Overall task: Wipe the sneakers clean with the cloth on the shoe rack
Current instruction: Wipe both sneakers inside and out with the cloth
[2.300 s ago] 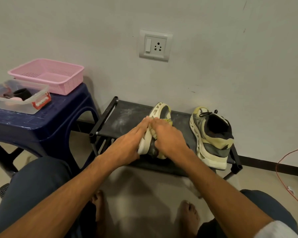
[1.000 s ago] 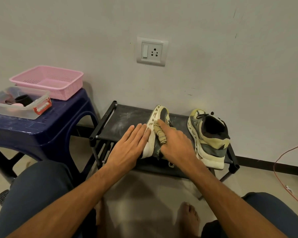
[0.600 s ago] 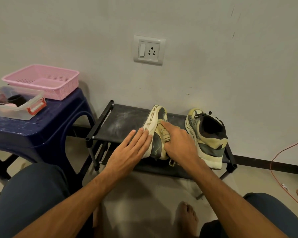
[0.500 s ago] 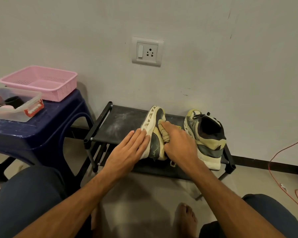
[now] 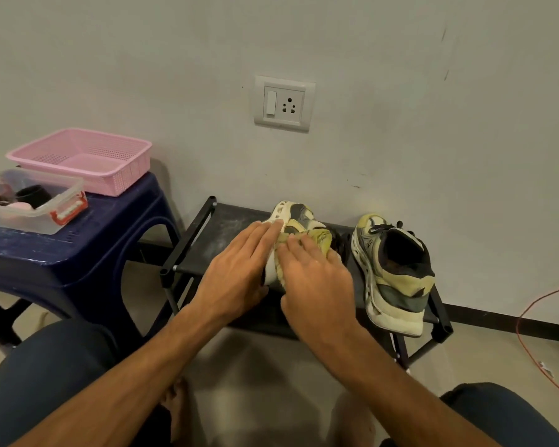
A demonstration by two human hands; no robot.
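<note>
Seemingly bunched under the flat right hand [image 5: 317, 279], a cloth [image 5: 320, 238] rubs the tipped sneaker [image 5: 296, 217] on the shoe rack [image 5: 226, 230]; the open left hand [image 5: 236, 269] beside it should brace firmly.

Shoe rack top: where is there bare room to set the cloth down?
The shoe rack is bare at its left end, between the side bar and the left hand. The narrow gap between the tilted sneaker and the upright sneaker is crowded.

Both hands hide most of the left sneaker [image 5: 299, 217] and the cloth [image 5: 320, 237]; the grip is unclear.
</note>
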